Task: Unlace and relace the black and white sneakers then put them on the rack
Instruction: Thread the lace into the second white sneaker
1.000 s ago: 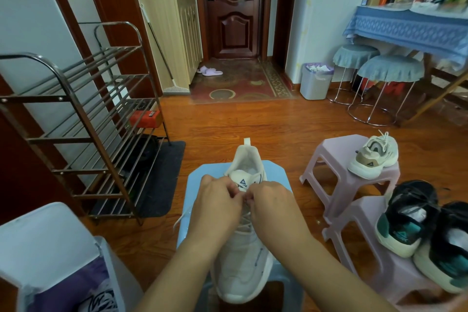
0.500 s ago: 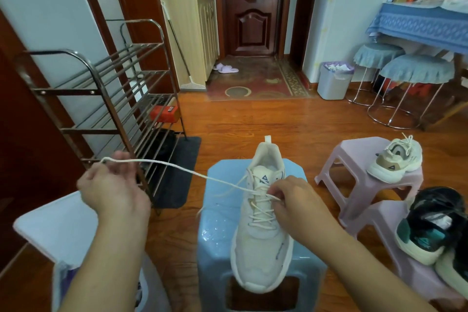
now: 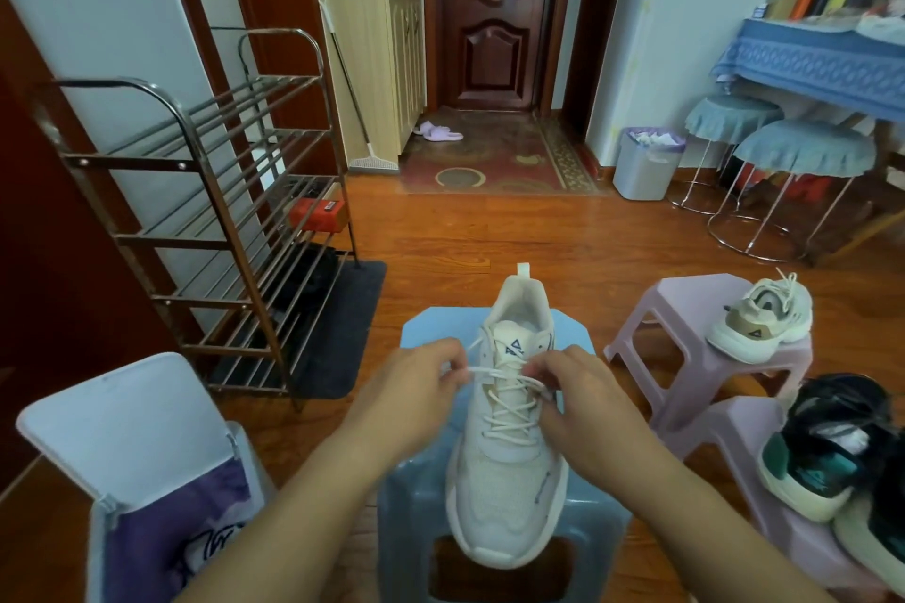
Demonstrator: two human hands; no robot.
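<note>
Wood floor (image 3: 489,230) thru-out, orange-brown. Dark wood door (image 3: 494,10) top center, patterned red rug (image 3: 489,162) in front. Pale cabinet (image 3: 387,59) left of door, bottles on top. Light walls. Grey bin (image 3: 646,167) right of rug. Two round stools w/ blue-grey covers (image 3: 803,152) mid right, under table w/ blue cloth (image 3: 808,59), upper right.

Both hands (image 3: 494,387) forward, close together, fingers pinched.

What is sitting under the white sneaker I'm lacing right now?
The white sneaker rests on a light blue plastic stool. The sole hides the seat's middle, and the toe overhangs the stool's front cutout.
</note>
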